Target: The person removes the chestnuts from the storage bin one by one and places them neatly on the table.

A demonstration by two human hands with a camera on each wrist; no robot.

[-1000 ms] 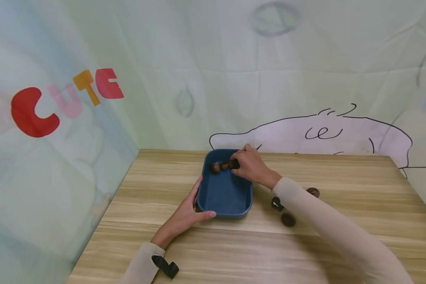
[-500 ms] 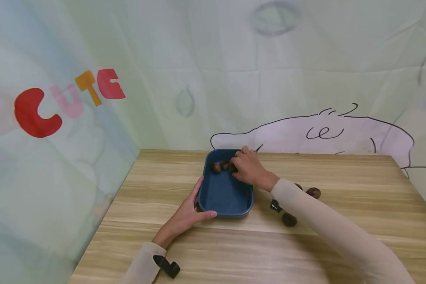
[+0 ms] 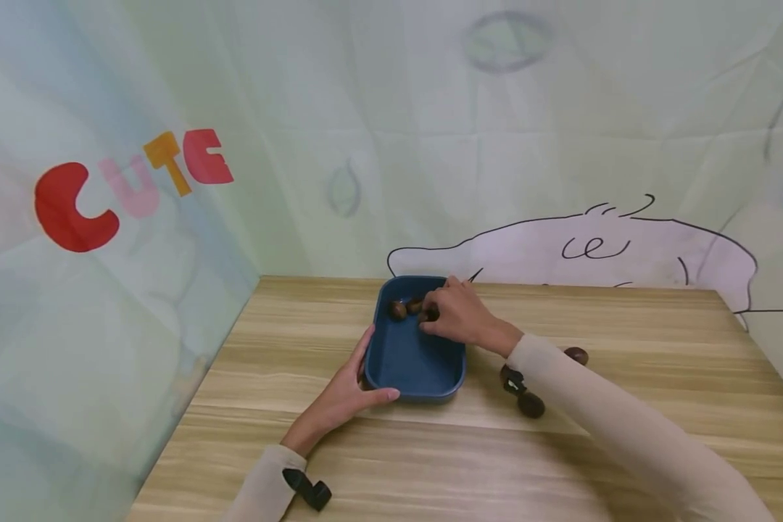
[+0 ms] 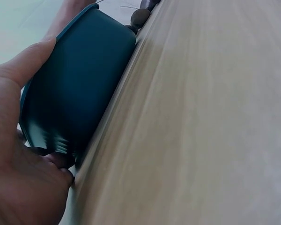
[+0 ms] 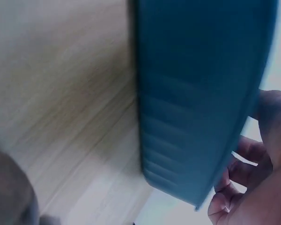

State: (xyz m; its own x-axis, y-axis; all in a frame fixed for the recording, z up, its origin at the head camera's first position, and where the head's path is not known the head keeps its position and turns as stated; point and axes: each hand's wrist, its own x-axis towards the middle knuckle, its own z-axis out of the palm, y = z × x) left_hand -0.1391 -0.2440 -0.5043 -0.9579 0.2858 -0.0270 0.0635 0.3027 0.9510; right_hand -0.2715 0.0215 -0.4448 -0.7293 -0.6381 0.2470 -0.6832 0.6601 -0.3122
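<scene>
My left hand (image 3: 339, 395) grips the near left corner of a blue rectangular tray (image 3: 414, 395), thumb along the near rim and fingers at the left side. The left wrist view shows the same hand (image 4: 23, 140) around the tray wall (image 4: 79, 79). My right hand (image 3: 460, 313) reaches over the tray's far right side and pinches a dark brown rounded piece (image 3: 432, 312), mostly covered by the fingers. Beside it in the tray lie a glossy brown round piece (image 3: 397, 310) and a smaller one (image 3: 414, 306). In the right wrist view, this hand's (image 5: 253, 178) fingers curl above the tray rim.
More brown rounded pieces lie on the wooden table (image 3: 378, 464) right of the tray: one (image 3: 531, 404) below the right forearm and one (image 3: 576, 355) beyond it. A printed cloth backdrop (image 3: 300, 181) stands behind the table. Black straps (image 3: 307, 489) sit on the sleeves.
My right hand has drawn slightly toward the near side, and the dark piece now shows between its fingertips. The left hand and the tray have stayed in place.
</scene>
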